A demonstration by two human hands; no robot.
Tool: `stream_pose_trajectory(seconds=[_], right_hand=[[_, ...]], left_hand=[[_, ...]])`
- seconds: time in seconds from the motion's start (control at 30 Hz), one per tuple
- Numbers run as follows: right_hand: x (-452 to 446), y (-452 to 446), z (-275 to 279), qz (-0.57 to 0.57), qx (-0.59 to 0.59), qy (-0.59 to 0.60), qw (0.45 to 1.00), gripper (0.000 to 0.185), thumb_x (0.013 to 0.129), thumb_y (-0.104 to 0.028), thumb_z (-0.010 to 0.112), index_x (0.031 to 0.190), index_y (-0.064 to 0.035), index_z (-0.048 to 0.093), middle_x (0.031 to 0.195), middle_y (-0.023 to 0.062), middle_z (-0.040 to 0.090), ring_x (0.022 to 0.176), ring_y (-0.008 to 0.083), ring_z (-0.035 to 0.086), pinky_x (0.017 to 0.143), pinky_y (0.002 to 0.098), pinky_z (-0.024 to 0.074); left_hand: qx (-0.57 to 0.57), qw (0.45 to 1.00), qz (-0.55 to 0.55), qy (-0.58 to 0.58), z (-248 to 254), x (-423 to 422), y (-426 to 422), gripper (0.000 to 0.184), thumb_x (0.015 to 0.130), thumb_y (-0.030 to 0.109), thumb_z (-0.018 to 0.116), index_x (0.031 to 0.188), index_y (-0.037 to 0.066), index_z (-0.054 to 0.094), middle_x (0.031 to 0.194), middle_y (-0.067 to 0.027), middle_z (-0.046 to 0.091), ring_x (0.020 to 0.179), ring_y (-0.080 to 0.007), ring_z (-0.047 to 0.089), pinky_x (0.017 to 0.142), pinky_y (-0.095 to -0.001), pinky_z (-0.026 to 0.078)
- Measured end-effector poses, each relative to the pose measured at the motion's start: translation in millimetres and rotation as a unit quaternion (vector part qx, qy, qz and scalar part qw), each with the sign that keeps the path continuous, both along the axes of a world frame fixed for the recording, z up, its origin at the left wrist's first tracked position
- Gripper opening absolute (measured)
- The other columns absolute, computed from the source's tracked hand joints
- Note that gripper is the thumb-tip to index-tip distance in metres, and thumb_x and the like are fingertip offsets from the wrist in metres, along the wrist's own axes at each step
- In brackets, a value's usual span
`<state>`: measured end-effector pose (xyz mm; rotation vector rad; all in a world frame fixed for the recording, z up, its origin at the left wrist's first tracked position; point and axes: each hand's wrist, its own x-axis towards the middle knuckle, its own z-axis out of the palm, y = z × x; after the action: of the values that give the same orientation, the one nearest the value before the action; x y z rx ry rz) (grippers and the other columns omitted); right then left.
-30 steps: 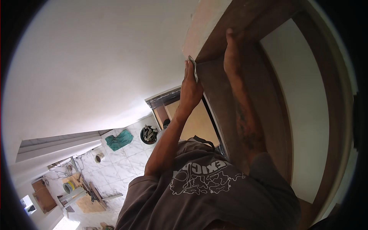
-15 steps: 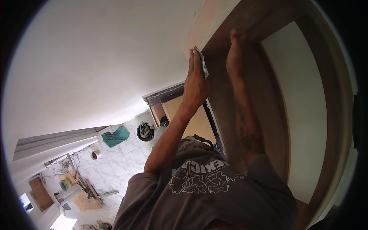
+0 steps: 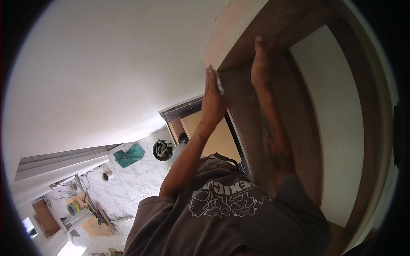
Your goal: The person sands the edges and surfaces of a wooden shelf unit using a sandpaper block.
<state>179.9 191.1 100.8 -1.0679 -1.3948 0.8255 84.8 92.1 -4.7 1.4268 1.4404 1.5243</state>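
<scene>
My left hand (image 3: 213,96) presses a folded grey-white sheet that looks like sandpaper (image 3: 220,83) to the edge of the white wall (image 3: 128,64), beside the brown wooden frame (image 3: 243,91). Its fingers are straight and close together over the sheet. A pinkish-white patched strip (image 3: 226,34) runs up the wall edge just above the fingertips. Further right, my right hand (image 3: 260,68) rests against the brown wood, seen edge-on with its thumb stretched out. Most of its other fingers are hidden; nothing shows in it.
Below on the marbled tile floor (image 3: 124,183) lie a green cloth (image 3: 129,155) and a dark bucket (image 3: 162,150) with tools or rags in it. A roll of tape (image 3: 73,208), boards (image 3: 94,224) and cables are further left. A white panel (image 3: 337,119) curves at the right.
My left hand has slid with the sandpaper down along the wall edge, slightly to the left. My right hand stays nearly in place on the brown wood.
</scene>
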Motion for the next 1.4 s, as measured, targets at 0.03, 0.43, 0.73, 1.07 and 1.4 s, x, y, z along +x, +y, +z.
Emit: stream_pose_trajectory(seconds=[0.03, 0.43, 0.73, 1.07, 1.4], right_hand=[[-2, 1, -2, -0.001, -0.005, 0.005, 1.000, 0.100, 0.100, -0.054, 0.050, 0.153, 0.0154, 0.001, 0.163, 0.0317, 0.008, 0.154, 0.0367, 0.009, 0.124, 0.0388, 0.0112], [9, 16, -12, -0.039, 0.005, 0.013, 0.999, 0.095, 0.101, -0.052, 0.052, 0.154, 0.0131, 0.008, 0.164, 0.0261, 0.015, 0.153, 0.0317, 0.015, 0.124, 0.0380, 0.0119], [-12, -7, 4, -0.050, -0.001, 0.009, 0.999, 0.091, 0.103, -0.048, 0.050, 0.154, 0.0134, 0.008, 0.164, 0.0261, 0.014, 0.153, 0.0319, 0.013, 0.124, 0.0391, 0.0111], [-22, -10, 4, -0.071, 0.058, -0.080, 0.993, 0.092, 0.101, -0.049, 0.049, 0.153, 0.0149, 0.008, 0.162, 0.0317, 0.015, 0.152, 0.0382, 0.015, 0.123, 0.0409, 0.0144], [-12, 1, 0, -0.015, 0.013, 0.027, 0.999, 0.090, 0.102, -0.047, 0.051, 0.155, 0.0122, 0.008, 0.163, 0.0252, 0.017, 0.152, 0.0309, 0.017, 0.124, 0.0379, 0.0129]], left_hand=[[-0.047, 0.998, -0.021, -0.040, -7, -7, 3, 0.078, 0.082, -0.015, 0.046, 0.154, -0.006, 0.020, 0.157, -0.0346, 0.026, 0.148, -0.0431, 0.026, 0.121, -0.0447, 0.028], [0.012, 1.000, 0.009, 0.019, 4, -1, 3, 0.083, 0.075, -0.014, 0.050, 0.152, -0.008, 0.021, 0.157, -0.0363, 0.023, 0.148, -0.0471, 0.023, 0.119, -0.0474, 0.031], [0.021, 1.000, 0.013, 0.010, -4, -2, 9, 0.083, 0.074, -0.016, 0.050, 0.152, -0.009, 0.021, 0.156, -0.0387, 0.022, 0.147, -0.0499, 0.022, 0.118, -0.0486, 0.032], [0.040, 0.999, 0.021, 0.005, 27, -1, 4, 0.070, 0.088, -0.010, 0.047, 0.153, -0.010, 0.021, 0.153, -0.0383, 0.029, 0.145, -0.0468, 0.026, 0.119, -0.0461, 0.030], [0.071, 0.997, 0.017, 0.040, 37, -4, 7, 0.079, 0.080, -0.011, 0.050, 0.153, -0.010, 0.019, 0.155, -0.0382, 0.024, 0.146, -0.0487, 0.025, 0.119, -0.0476, 0.031]])
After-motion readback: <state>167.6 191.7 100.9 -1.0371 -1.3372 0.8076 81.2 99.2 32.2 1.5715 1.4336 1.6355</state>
